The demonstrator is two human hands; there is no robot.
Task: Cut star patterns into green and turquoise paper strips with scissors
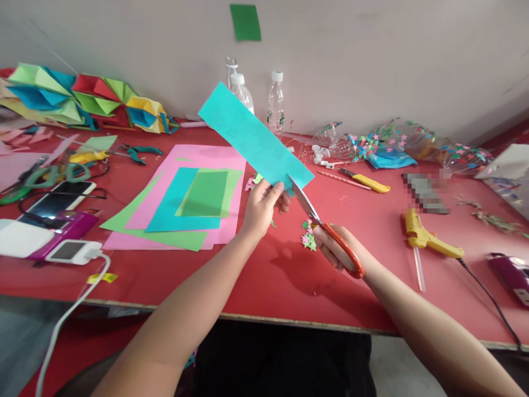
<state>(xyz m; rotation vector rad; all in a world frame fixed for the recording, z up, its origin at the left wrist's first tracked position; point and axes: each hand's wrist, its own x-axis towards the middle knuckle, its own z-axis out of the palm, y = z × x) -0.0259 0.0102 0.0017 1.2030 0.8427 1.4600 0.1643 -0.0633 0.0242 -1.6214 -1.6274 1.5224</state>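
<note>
A long strip of turquoise paper [256, 138] is held up at a slant above the table, pinched near its lower end by my left hand [262, 207]. My right hand [336, 245] grips the red-handled scissors [345, 253], whose blades meet the strip's lower edge close to my left fingertips. Below the scissors, small pink and green paper stars [308, 237] lie in a little heap. Left of my left hand is a stack of coloured sheets, with a green sheet [204, 193] on top and a pink sheet [177, 157] beneath.
Clear plastic bottles [276, 102] stand by the wall. To the right lie a yellow utility knife [372, 183] and a yellow glue gun [433, 240] with its cord. A phone [61, 201], a white cable [68, 311] and folded paper shapes [97, 96] occupy the left side.
</note>
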